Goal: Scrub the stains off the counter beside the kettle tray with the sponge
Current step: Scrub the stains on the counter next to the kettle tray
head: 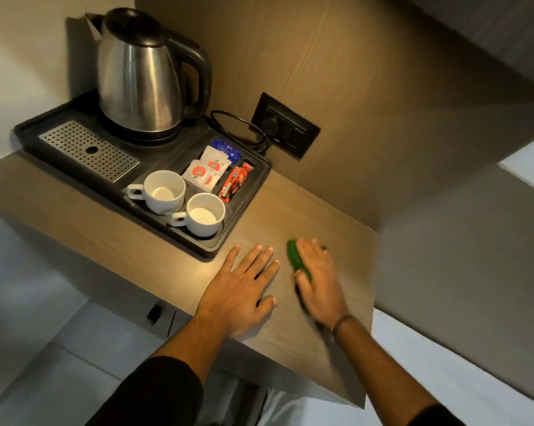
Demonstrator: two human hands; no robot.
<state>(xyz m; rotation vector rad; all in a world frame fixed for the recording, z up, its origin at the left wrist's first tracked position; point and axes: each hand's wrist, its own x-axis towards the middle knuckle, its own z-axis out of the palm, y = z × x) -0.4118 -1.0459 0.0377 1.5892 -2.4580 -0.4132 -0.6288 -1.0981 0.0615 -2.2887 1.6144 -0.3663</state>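
A green sponge lies on the wooden counter, to the right of the black kettle tray. My right hand presses down on the sponge and covers most of it; the hand is blurred. My left hand rests flat on the counter with fingers spread, just in front of the tray's near corner and left of the sponge. I cannot make out any stains on the wood.
The tray holds a steel kettle, two white cups, sachets and a perforated metal grate. A wall socket with the kettle cord plugged in sits behind. The counter's right edge meets a wall panel.
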